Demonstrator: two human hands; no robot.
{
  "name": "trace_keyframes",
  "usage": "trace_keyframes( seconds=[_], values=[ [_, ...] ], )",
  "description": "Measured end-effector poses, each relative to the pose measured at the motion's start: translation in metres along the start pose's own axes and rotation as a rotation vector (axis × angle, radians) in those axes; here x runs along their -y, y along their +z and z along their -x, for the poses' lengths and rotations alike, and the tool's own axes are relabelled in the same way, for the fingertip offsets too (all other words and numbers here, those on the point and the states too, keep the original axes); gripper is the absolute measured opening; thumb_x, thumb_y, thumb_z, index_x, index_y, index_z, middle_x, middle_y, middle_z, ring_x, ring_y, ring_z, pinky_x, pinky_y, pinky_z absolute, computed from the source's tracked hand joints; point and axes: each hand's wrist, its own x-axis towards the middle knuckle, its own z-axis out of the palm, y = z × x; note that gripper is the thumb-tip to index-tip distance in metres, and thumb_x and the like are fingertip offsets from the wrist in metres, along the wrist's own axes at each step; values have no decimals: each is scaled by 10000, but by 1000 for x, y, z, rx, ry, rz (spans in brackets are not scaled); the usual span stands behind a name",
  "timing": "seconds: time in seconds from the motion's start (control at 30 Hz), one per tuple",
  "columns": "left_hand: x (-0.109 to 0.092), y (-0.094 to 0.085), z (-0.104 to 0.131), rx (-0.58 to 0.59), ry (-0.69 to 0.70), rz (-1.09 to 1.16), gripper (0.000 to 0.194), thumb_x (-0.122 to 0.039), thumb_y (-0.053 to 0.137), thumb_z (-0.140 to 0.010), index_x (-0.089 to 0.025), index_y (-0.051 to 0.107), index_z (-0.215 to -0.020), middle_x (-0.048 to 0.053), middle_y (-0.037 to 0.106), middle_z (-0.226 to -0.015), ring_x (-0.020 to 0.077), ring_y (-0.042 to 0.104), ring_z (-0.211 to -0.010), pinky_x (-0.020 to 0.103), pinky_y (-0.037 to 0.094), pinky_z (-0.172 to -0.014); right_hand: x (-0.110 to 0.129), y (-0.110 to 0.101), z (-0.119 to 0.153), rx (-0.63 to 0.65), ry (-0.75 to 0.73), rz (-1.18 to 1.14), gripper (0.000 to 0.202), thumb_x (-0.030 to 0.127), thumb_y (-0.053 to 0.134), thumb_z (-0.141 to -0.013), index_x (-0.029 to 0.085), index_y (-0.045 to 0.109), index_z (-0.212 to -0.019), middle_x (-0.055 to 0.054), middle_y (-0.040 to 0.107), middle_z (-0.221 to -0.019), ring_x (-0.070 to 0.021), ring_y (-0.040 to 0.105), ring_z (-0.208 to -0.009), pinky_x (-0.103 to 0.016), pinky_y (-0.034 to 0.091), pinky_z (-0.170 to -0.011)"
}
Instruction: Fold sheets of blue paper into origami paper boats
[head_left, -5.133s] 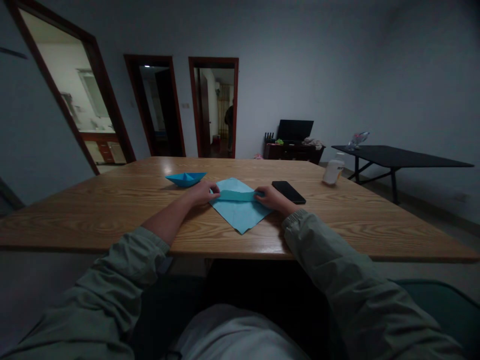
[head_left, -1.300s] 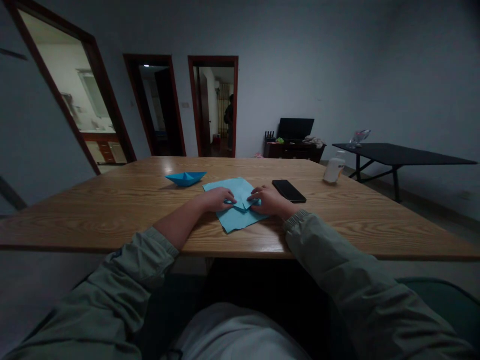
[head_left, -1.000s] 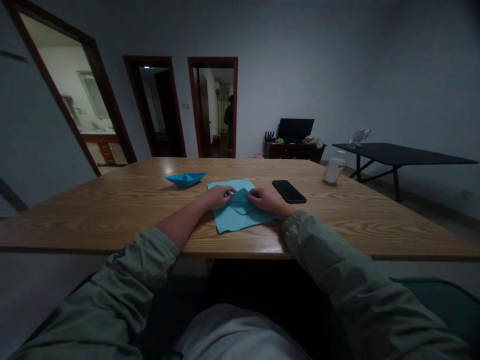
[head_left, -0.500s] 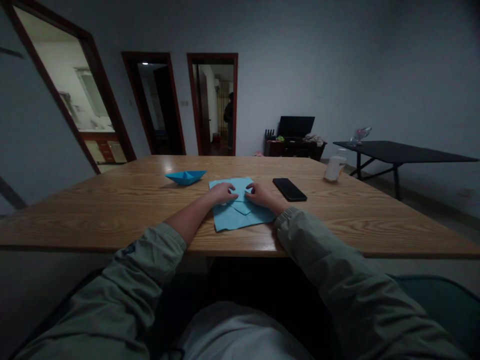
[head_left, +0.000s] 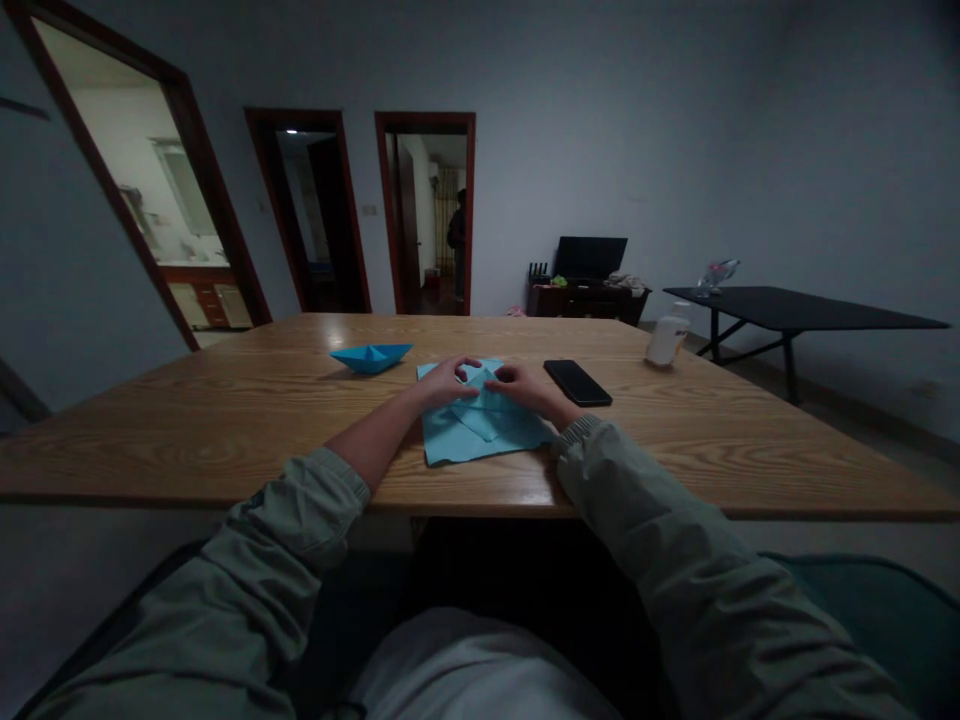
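Observation:
A folded piece of light blue paper [head_left: 489, 418] is between my hands, with a pointed flap rising at its top and a pointed lower part toward me. On its left side, my left hand [head_left: 448, 383] curls thumb and fingers about the edge. From the right, my right hand [head_left: 519, 386] pinches it near the upper point. Under it lies a flat light blue sheet [head_left: 450, 447] of similar colour, so the border between them is partly hard to see. To the left stands a brighter blue paper boat [head_left: 371, 358], touched by neither hand.
A black phone [head_left: 577, 382] lies right of my right hand. Farther right stands a translucent white bottle [head_left: 667, 338]. The wooden table's front edge [head_left: 480, 508] is close to me. Behind are a black table [head_left: 810, 306], a screen [head_left: 591, 259] and a person [head_left: 457, 240] in a doorway.
The folded paper has been turned or opened between my fingers; its upper point now shows between the hands and its lower part looks larger. My right fingers have shifted slightly left.

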Motion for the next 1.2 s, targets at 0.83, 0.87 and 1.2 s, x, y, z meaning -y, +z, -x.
trace_keyframes(
  seconds=[0.83, 0.87, 1.2],
  values=[
    [-20, -11, 12, 18, 44, 431, 576, -511, 809, -636, -117, 724, -1047, 101, 733, -988, 197, 659, -839, 313, 505, -775, 25, -6, 9, -40, -5, -463, 476, 575, 739, -734, 140, 725, -925, -44, 681, -774, -145, 561, -604, -215, 405, -507],
    [-21, -12, 12, 13, 44, 426, 573, -514, 806, -641, -114, 725, -1043, 103, 733, -984, 197, 659, -838, 313, 505, -775, 25, -6, 10, -38, -7, -466, 475, 573, 742, -732, 139, 726, -923, -45, 680, -773, -145, 559, -601, -215, 403, -503],
    [-30, -13, 15, 12, 44, 483, 563, -504, 790, -673, -118, 706, -1073, 104, 720, -1008, 190, 656, -857, 314, 503, -796, 29, -9, 11, -76, -43, -434, 522, 634, 723, -726, 140, 708, -895, -31, 654, -749, -144, 544, -599, -217, 390, -497]
  ],
)
